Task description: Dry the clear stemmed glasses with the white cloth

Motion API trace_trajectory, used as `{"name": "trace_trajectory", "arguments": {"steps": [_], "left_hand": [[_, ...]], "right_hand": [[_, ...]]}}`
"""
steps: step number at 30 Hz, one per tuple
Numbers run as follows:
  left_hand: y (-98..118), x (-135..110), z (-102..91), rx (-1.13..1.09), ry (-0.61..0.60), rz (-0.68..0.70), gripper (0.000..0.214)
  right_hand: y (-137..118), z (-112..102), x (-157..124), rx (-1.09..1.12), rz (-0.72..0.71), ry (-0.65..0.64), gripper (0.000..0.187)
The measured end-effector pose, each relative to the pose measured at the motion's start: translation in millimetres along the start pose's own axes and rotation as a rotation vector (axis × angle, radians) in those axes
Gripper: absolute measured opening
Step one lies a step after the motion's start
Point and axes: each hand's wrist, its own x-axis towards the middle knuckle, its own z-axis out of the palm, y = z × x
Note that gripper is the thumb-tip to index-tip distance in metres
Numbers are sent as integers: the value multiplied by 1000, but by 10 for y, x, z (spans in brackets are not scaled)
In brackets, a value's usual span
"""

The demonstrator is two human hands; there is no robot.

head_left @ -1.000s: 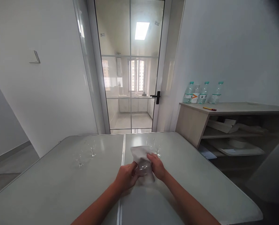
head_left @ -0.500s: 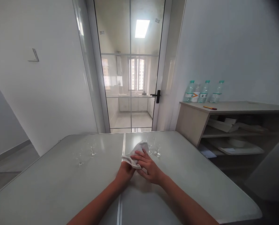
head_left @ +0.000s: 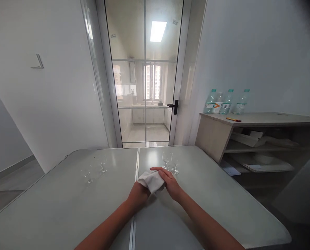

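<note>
A crumpled white cloth (head_left: 152,181) is between my two hands, above the middle of the table. My left hand (head_left: 139,193) is closed under its left side, with the fingers mostly covered. Around the right side curls my right hand (head_left: 171,184), thumb and fingers against the fabric. Whether anything is wrapped inside the cloth is hidden. Just beyond my right hand, two clear stemmed glasses stand upright, one glass (head_left: 165,168) close to the other glass (head_left: 175,170). To the left are two more, a nearer glass (head_left: 89,181) and a farther glass (head_left: 103,170).
The grey-white table (head_left: 53,208) has a metal seam down its middle. A glass door (head_left: 144,132) with a black handle lies behind it. At right, a shelf unit (head_left: 213,139) carries several plastic bottles (head_left: 225,104) and a yellow-red pen-like object (head_left: 233,119).
My right hand has moved from over the top of the cloth to its right side. The cloth sits lower and is more bunched, so the right-hand glasses show more fully.
</note>
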Motion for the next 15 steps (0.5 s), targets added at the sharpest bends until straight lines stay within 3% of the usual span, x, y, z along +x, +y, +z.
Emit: {"name": "trace_trajectory", "arguments": {"steps": [4,7,10,15], "left_hand": [[20,30,16,43,57,-97,20],[-16,39,46,-17,111,-132,35],[-66,31,100,-109,136,-136,53],[-195,45,136,-165,191,-64,54]], "right_hand": [[34,94,-9,361,87,22,46],[63,164,-19,470,83,-14,47],[136,229,-28,430,74,-72,45],[309,271,-15,116,33,-66,51]]}}
